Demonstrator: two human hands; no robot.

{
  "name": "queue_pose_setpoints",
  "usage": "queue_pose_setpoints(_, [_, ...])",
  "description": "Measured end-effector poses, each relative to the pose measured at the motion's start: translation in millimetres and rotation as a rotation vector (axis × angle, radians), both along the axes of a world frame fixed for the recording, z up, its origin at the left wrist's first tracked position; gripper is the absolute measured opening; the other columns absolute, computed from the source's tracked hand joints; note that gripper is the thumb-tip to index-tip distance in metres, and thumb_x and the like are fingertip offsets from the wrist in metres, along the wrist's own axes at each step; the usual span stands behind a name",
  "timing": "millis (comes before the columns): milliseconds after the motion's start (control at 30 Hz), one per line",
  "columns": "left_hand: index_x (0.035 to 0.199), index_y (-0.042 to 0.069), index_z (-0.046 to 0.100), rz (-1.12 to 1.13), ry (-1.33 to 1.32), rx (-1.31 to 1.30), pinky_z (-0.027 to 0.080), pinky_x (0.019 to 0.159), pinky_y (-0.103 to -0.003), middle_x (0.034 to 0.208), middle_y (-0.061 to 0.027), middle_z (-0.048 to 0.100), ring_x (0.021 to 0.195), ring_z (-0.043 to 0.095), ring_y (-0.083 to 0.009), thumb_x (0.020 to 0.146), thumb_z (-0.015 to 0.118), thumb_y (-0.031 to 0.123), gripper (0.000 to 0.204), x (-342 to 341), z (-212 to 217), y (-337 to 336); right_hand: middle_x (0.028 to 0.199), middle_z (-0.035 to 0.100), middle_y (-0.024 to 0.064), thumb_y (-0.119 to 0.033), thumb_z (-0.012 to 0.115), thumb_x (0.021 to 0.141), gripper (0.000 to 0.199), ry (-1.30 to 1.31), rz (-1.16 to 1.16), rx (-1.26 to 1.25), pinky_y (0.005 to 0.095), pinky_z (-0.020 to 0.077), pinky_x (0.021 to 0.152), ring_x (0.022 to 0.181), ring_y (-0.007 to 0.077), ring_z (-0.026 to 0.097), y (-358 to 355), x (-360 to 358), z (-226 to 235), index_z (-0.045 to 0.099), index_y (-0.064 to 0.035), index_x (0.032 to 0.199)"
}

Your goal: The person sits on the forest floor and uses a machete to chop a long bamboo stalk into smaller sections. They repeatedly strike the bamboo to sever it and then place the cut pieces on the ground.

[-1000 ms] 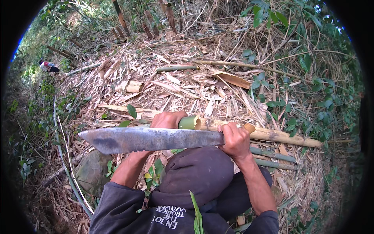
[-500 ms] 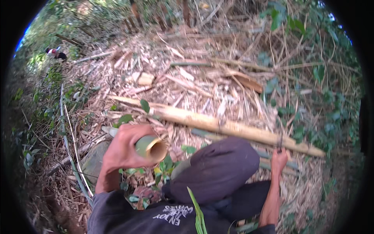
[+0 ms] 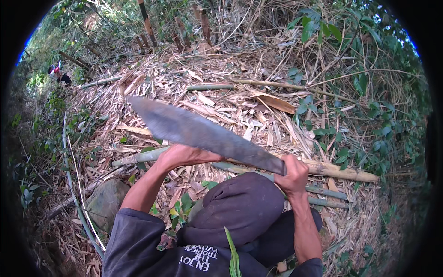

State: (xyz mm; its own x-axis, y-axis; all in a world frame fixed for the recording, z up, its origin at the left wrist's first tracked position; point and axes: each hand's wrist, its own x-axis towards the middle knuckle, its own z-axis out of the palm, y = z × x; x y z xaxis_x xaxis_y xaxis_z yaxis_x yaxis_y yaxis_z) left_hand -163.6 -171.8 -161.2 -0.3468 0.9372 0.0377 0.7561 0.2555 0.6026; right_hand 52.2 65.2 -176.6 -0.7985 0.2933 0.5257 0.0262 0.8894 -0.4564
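Observation:
A broad machete (image 3: 198,131) with a dull grey, worn blade stretches from lower right to upper left in front of me. My right hand (image 3: 293,174) is closed around its handle end, above my bent knee. My left hand (image 3: 191,155) sits just under the lower edge of the blade, its thumb side showing. The blade covers the fingers of that hand and anything they may hold. Below the blade, a pale peeled pole (image 3: 344,172) lies across the ground to the right. A green bamboo pole (image 3: 140,157) rests on the ground beside my left wrist.
Dry bamboo chips and sheaths cover the ground (image 3: 258,122). A mossy rock (image 3: 108,198) is by my left elbow, with a long thin pole (image 3: 76,184) left of it. Cut stumps (image 3: 205,27) stand at the back. Another person (image 3: 60,75) is far off at left.
My right hand has come up and inward, bringing the machete across the front. The left hand has turned and moved right; the short bamboo tube it held is now out of sight.

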Motion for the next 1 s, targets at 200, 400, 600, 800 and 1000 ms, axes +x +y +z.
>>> queue_pose_setpoints(200, [0.080, 0.003, 0.061, 0.104, -0.115, -0.026, 0.044, 0.061, -0.039, 0.065, -0.0129, 0.058, 0.063, 0.061, -0.0253, 0.074, 0.070, 0.030, 0.029, 13, 26, 17, 0.065, 0.057, 0.0068, -0.013, 0.071, 0.060, 0.020, 0.012, 0.132, 0.096, 0.0383, 0.0458, 0.049, 0.050, 0.0268, 0.058, -20, -24, 0, 0.060, -0.0080, 0.077])
queue_pose_setpoints(400, [0.081, 0.002, 0.065, 0.110, -0.228, -0.139, 0.045, 0.058, -0.037, 0.063, -0.0128, 0.060, 0.058, 0.061, -0.0219, 0.073, 0.073, 0.032, 0.033, 16, 30, 16, 0.063, 0.054, 0.0062, -0.013, 0.071, 0.063, 0.018, -0.022, 0.147, 0.138, 0.0362, 0.0439, 0.047, 0.047, 0.0247, 0.055, -28, -21, 0, 0.060, -0.0080, 0.076])
queue_pose_setpoints(600, [0.085, 0.003, 0.065, 0.077, -0.240, -0.125, 0.047, 0.058, -0.036, 0.065, -0.0115, 0.062, 0.059, 0.062, -0.0213, 0.074, 0.073, 0.028, 0.028, 21, 15, 14, 0.063, 0.055, 0.0062, -0.012, 0.071, 0.064, 0.017, -0.009, 0.147, 0.156, 0.0366, 0.0429, 0.046, 0.046, 0.0250, 0.054, -26, -18, 1, 0.061, -0.0081, 0.077])
queue_pose_setpoints(800, [0.086, 0.003, 0.065, 0.094, -0.240, -0.194, 0.047, 0.060, -0.037, 0.068, -0.0120, 0.064, 0.062, 0.064, -0.0219, 0.073, 0.073, 0.026, 0.028, 23, 22, 17, 0.065, 0.055, 0.0058, -0.010, 0.070, 0.063, 0.018, -0.004, 0.167, 0.137, 0.0368, 0.0435, 0.047, 0.048, 0.0256, 0.056, -30, -18, 1, 0.061, -0.0088, 0.079])
queue_pose_setpoints(1000, [0.086, 0.003, 0.065, 0.098, -0.230, -0.147, 0.049, 0.062, -0.037, 0.070, -0.0139, 0.065, 0.065, 0.067, -0.0236, 0.070, 0.075, 0.024, 0.028, 24, 32, 17, 0.065, 0.055, 0.0057, -0.009, 0.069, 0.062, 0.018, -0.002, 0.183, 0.134, 0.0369, 0.0437, 0.047, 0.048, 0.0257, 0.056, -30, -17, 1, 0.061, -0.0091, 0.078])
